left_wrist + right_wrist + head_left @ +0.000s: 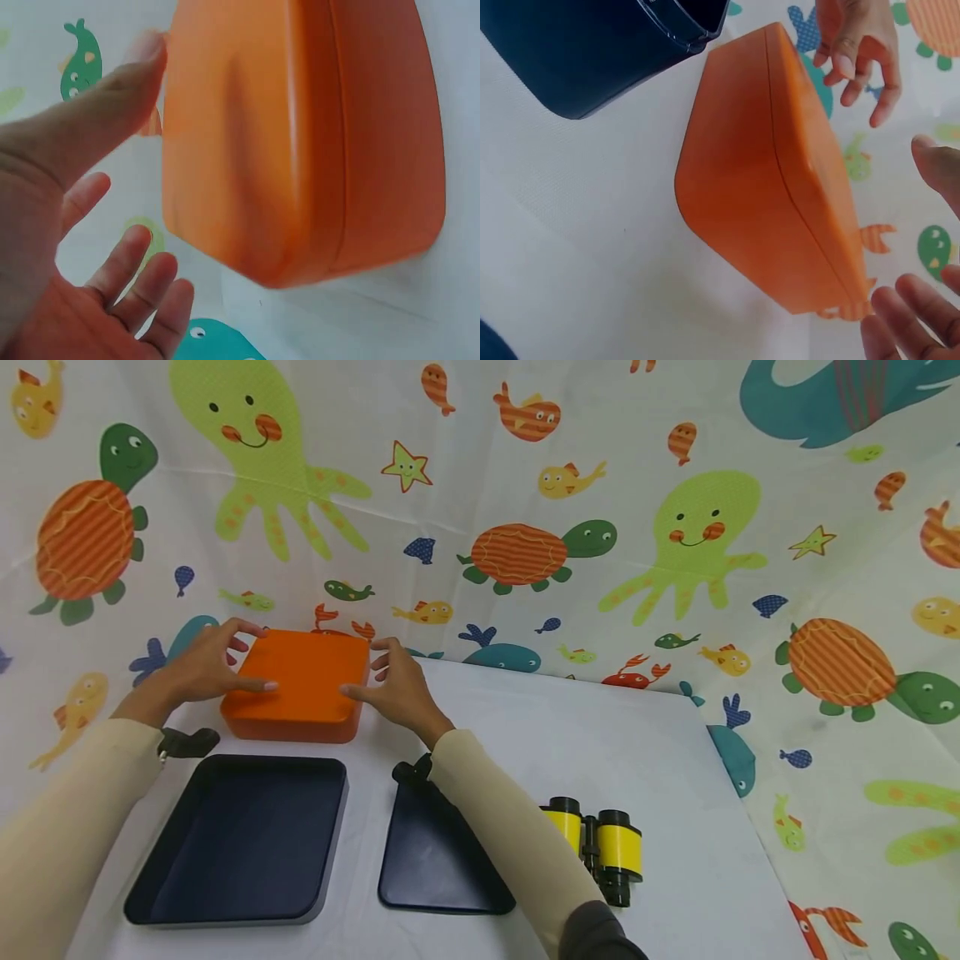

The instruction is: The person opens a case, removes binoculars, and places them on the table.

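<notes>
An orange lidded box (303, 681) stands at the back left of the table, its seam between lid and base showing in the right wrist view. My left hand (206, 662) hovers at its left side, thumb over the top and fingers spread near the back left corner. On the other side my right hand (401, 689) has its thumb at the right edge of the lid, the other fingers loosely bent beside the box. Neither hand grips it; in the left wrist view the left fingers (154, 277) are apart from the box.
In front of the box lies a dark, open rectangular tray (240, 843). Right of it is a flat dark panel (435, 860), partly hidden under my right forearm. Yellow and black binoculars (618, 847) lie farther right. A sea-animal printed cloth (465, 468) hangs behind the white table (637, 743).
</notes>
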{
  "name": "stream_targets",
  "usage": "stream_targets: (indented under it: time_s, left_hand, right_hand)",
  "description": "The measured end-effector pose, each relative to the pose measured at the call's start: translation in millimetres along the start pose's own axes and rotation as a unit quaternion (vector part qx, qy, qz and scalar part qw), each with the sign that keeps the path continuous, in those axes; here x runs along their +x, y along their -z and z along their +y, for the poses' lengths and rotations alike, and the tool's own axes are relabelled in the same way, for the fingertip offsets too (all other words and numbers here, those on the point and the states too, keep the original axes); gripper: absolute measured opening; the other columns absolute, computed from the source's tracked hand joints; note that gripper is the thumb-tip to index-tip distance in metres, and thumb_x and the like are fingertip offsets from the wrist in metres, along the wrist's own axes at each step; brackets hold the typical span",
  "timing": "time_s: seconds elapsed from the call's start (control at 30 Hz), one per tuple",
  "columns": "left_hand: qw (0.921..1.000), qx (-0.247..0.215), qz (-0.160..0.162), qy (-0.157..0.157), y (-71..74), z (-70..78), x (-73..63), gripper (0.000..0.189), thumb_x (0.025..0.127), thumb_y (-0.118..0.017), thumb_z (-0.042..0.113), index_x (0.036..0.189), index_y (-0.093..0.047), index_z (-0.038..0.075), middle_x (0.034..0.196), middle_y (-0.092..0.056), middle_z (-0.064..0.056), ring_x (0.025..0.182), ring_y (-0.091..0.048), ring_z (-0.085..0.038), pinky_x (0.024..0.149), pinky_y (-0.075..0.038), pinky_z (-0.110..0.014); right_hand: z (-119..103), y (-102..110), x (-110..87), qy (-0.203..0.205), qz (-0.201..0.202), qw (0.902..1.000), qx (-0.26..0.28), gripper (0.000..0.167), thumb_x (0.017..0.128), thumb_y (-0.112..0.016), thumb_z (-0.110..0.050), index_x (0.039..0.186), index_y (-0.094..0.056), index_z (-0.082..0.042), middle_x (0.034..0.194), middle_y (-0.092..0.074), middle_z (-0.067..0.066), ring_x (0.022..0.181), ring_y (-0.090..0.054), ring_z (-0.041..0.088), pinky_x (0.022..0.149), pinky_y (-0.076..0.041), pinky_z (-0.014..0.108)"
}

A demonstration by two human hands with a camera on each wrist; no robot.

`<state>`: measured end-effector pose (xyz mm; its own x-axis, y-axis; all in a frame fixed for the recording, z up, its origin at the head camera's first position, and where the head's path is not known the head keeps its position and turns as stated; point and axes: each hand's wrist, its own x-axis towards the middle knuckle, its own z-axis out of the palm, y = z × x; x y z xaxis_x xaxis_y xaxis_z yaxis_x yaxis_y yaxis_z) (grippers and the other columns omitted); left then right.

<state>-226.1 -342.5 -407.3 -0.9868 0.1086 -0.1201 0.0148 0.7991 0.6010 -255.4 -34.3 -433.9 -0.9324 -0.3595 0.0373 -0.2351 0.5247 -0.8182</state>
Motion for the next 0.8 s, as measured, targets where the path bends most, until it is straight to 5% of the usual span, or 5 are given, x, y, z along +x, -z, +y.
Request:
stream_targets:
  time_s: [0.33,0.8]
  left_hand:
    - [0.9992,-0.003,-0.029,0.025,-4.0,-15.1,4.4,0.111,0.085,-0.088,0.051,0.160,-0.024,0.002,0.146,-0.039,-0.040,0.122,-0.046,-0.056,0.098,-0.051,-0.072]
    - [0.9970,-0.027,-0.045,0.057,-8.2,-22.8,6.5,0.118,0.086,-0.085,0.055,0.160,-0.015,-0.003,0.151,-0.030,-0.044,0.128,-0.042,-0.060,0.105,-0.044,-0.077]
  right_hand:
    - [7,-17,12.0,-0.072,-0.020,0.9971,0.012,0.088,0.081,-0.092,-0.050,0.149,-0.044,-0.022,0.131,-0.065,0.009,0.098,-0.062,0.017,0.085,-0.062,0.032]
    - [7,-30,23.1,-0.113,-0.004,0.9935,0.014,0.089,0.078,-0.094,-0.050,0.146,-0.046,-0.020,0.128,-0.068,0.004,0.107,-0.063,0.016,0.102,-0.060,0.037]
